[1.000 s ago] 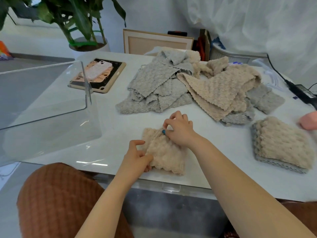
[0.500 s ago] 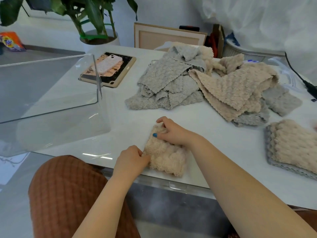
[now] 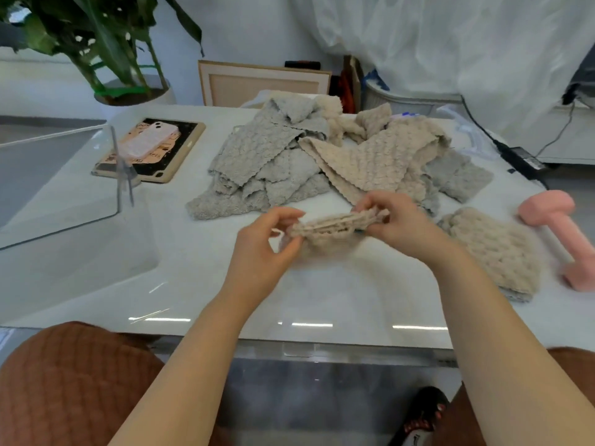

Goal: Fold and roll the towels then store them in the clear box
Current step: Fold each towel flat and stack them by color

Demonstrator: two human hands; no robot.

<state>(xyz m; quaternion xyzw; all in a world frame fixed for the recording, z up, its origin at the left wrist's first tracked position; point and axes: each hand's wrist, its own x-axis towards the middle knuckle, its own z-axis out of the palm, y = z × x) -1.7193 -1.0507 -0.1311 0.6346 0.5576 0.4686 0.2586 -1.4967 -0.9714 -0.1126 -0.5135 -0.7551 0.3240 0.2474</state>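
Beige folded towel of soft, bubble-textured fleece (image 3: 331, 225) hangs edge-on just above the glossy white table (image 3: 322, 294), stretched between both hands. The left hand (image 3: 260, 249) pinches its left end between thumb and curled fingers; the right hand (image 3: 402, 226) pinches the other end likewise. Folding looks done, so rolling seems next, which calls for laying it flat and curling one end tightly. Behind lies a crumpled heap of grey and beige scalloped towels (image 3: 283, 162); the clear hard-walled box (image 3: 64, 201) sits well apart, left.
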